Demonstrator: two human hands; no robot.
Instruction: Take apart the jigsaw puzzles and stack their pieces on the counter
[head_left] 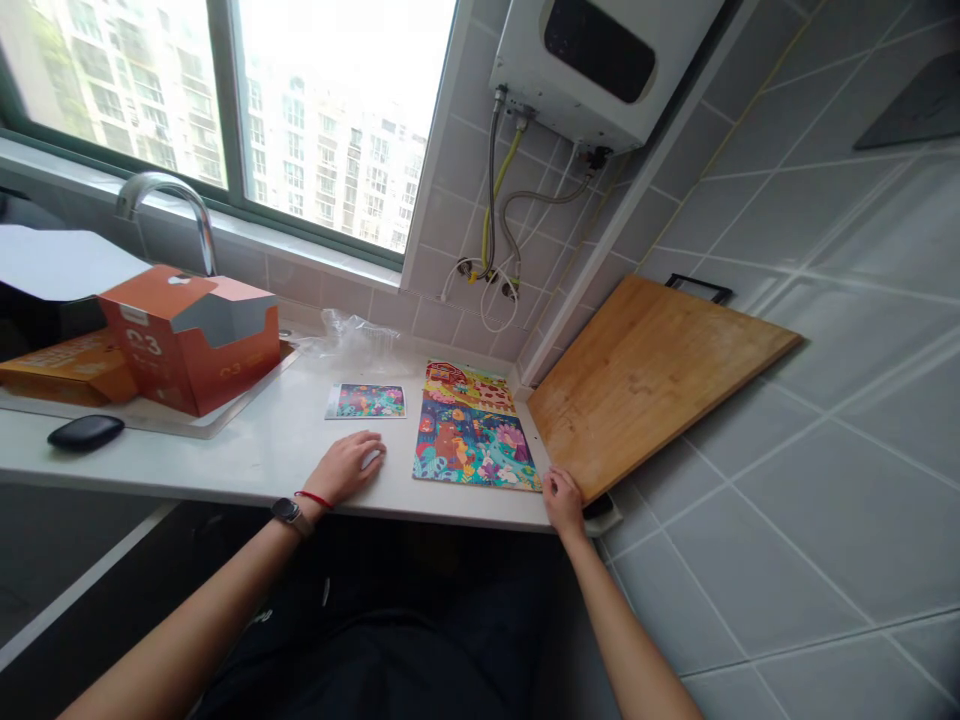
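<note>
A colourful picture board (480, 430) lies flat on the white counter, showing animals and plants. To its left is a small card (371, 401) with a similar picture. My left hand (349, 467) rests on the counter just below the card, fingers loosely curved, with a gap between thumb and forefinger; no object shows in it. At the board's lower right corner, my right hand (562, 497) has its fingers curled together. Whatever is between those fingertips is too small to make out.
A wooden board (652, 380) leans on the tiled wall at right. Crumpled clear plastic (352, 340) lies behind the card. At left are an open orange box (199, 345), a flatter orange box (71, 368), a black mouse-shaped object (85, 432) and a tap (169, 190).
</note>
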